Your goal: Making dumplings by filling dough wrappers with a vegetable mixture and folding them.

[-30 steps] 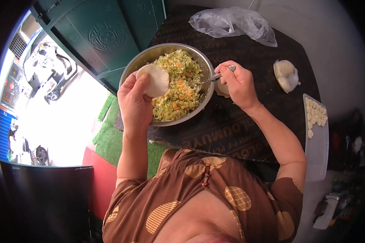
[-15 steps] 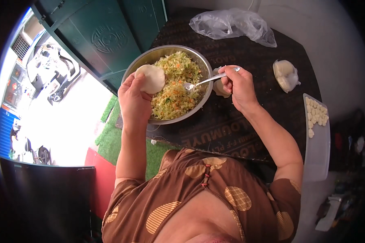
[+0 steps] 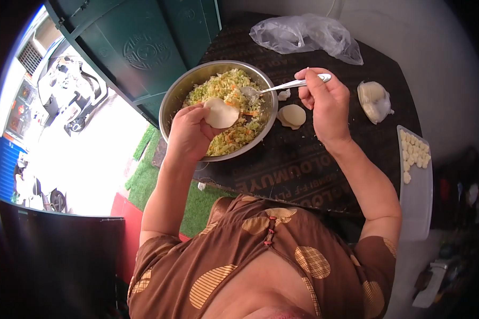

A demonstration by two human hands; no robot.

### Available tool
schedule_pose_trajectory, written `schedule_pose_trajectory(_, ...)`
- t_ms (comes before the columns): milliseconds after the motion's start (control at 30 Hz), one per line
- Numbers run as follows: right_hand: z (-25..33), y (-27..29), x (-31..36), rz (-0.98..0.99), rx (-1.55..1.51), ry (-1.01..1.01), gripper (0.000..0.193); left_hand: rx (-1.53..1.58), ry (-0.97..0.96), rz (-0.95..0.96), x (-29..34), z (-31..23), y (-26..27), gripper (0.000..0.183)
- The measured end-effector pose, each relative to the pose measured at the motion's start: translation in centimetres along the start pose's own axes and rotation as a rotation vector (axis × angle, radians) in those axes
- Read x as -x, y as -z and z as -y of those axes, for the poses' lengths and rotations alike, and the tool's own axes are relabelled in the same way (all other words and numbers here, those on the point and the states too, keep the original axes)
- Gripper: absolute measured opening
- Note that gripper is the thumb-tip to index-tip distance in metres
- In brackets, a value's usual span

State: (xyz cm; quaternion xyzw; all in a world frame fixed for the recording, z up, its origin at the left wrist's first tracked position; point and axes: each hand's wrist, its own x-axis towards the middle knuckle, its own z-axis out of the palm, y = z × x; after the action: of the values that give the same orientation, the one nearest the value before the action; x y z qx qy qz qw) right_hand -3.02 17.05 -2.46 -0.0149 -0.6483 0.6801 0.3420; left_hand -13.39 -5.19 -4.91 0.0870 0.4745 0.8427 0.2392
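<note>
Dough disc (image 3: 221,114) sits pinched in left fingers (image 3: 196,110) over bowl (image 3: 171,109), presumably so spills fall back; right fingers (image 3: 315,81) grip spoon (image 3: 288,85).

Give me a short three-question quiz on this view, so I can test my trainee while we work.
1. True or false: the right hand holds a spoon whose head is over the metal bowl.
2. Fill in: the tray bearing small pale pieces lies to the ___ of the metal bowl in the picture.
3. What does the left hand hold? A: a plastic bag; B: a round dough wrapper; C: the tray.

Key: 1 true; 2 right; 3 B.
</note>
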Motion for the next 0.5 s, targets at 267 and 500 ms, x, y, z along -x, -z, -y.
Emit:
schedule_pose_trajectory(267, -0.3, -0.4, 1.9, 0.239, 0.347, 0.465, 0.014, 0.095, 0.048, 0.025, 0.3, 0.0, -1.6, 0.025)
schedule_pose_trajectory(500, -0.3, -0.1, 1.7, 0.287, 0.359, 0.614, 0.009, 0.128, 0.052, 0.046, 0.1, 0.1, -1.1, 0.026)
